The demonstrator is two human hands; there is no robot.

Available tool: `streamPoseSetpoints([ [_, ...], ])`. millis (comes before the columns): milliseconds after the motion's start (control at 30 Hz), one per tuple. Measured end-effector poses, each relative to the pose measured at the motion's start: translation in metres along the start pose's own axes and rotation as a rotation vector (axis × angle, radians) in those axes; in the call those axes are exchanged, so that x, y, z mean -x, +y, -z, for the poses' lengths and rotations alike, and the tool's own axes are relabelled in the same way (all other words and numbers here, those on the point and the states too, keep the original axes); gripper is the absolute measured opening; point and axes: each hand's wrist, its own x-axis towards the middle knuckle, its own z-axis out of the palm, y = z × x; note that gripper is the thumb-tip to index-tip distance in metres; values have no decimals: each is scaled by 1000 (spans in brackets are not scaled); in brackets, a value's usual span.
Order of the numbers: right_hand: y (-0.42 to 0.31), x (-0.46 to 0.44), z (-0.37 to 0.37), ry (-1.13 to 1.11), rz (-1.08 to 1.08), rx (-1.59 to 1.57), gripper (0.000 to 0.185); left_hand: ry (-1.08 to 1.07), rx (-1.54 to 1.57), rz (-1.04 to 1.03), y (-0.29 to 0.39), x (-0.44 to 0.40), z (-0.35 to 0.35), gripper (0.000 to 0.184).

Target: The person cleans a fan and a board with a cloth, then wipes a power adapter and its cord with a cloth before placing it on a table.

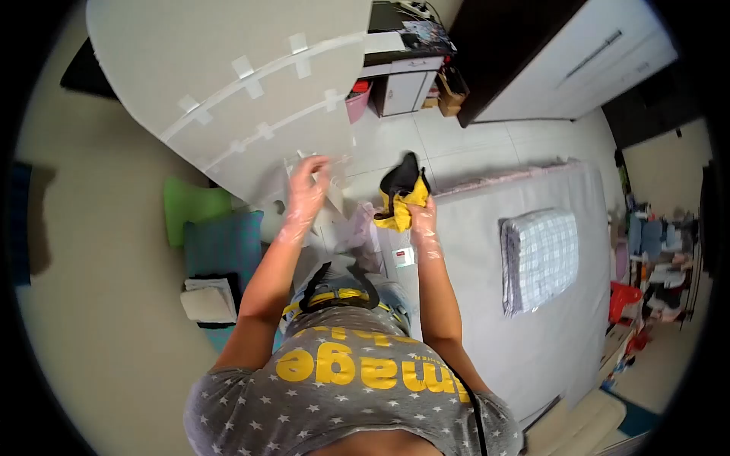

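Observation:
My right hand (423, 217), in a clear plastic glove, grips a crumpled yellow-and-black cloth item (401, 194) above the bed's near corner. Its exact kind is unclear. My left hand (306, 186), also in a clear glove, is raised in front of a large pale panel (251, 45) with strips of white tape. Its fingers are partly curled and apart, slightly blurred, with nothing seen in them. Below that hand, white and clear things on the floor are partly hidden by my arm.
A bed with a grey sheet (471, 334) lies to the right, bearing a folded checked blanket (540, 258) and a small white box (403, 257). At left, a green chair (176, 211) stands by a teal cushion (220, 243) and folded cloths (209, 300). A desk cabinet (403, 90) is ahead.

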Motion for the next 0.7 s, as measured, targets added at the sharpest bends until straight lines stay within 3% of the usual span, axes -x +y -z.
streamPoseSetpoints([
  [100, -12, -18, 2, -23, -42, 48, 29, 401, -209, -169, 13, 21, 48, 17],
  [133, -21, -26, -7, -96, -62, 72, 29, 433, -221, -170, 2, 21, 70, 17],
  [200, -38, -37, -22, -279, -85, 117, 32, 659, -512, -217, -24, 28, 104, 36],
  [233, -43, -45, -38, -258, -86, 174, 39, 692, -524, -204, -17, 29, 111, 36],
  [300, -57, -70, -61, -340, -161, 423, 45, 927, -413, -150, 1, 20, 131, 59],
  [367, -93, -66, -111, -396, -139, 604, 44, 784, -360, 94, 11, 15, 153, 74],
  [433, -108, -68, -144, -418, -106, 777, 42, 780, -422, 63, -14, 3, 173, 67],
  [500, -113, -75, -169, -475, 207, 841, 60, 566, -213, 183, -19, -7, 188, 61],
  [533, -111, -87, -178, -477, 216, 845, 60, 602, -149, 71, -37, -14, 190, 42],
  [567, -102, -105, -181, -504, 82, 838, 66, 608, -143, 66, -55, -19, 196, 42],
  [600, -88, -127, -181, -531, -53, 828, 73, 481, -176, 154, -59, -21, 201, 36],
  [633, -65, -158, -173, -565, -55, 747, 77, 354, -211, 241, -65, -24, 208, 31],
  [700, -62, -166, -183, -611, -79, 699, 75, 382, -194, 169, -96, -33, 219, 30],
])
